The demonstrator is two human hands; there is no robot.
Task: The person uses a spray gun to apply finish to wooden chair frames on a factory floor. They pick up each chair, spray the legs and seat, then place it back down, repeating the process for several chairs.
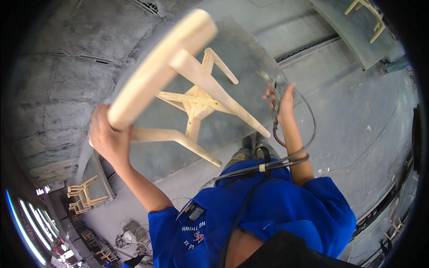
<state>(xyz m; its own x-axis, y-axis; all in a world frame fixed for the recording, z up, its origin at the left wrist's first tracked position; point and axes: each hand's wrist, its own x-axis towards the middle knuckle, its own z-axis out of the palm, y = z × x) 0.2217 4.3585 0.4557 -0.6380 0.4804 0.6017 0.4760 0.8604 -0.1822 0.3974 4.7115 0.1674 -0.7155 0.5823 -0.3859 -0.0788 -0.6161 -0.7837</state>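
Note:
A pale wooden chair frame is held up tilted in front of me, with crossed rails in its middle and its tapered legs sticking out. My left hand is closed around the frame near the lower end of its thick, broad wooden piece, which is blurred by motion. To the right of the frame, apart from it, my right hand is wrapped round a spray gun, also blurred. A dark hose loops from the gun past my right forearm.
Behind the chair frame stands a grey panel or tabletop. Stained grey walls rise at the left. More wooden chair frames stand at the lower left, and another wooden frame sits at the upper right. A thin cable crosses the floor.

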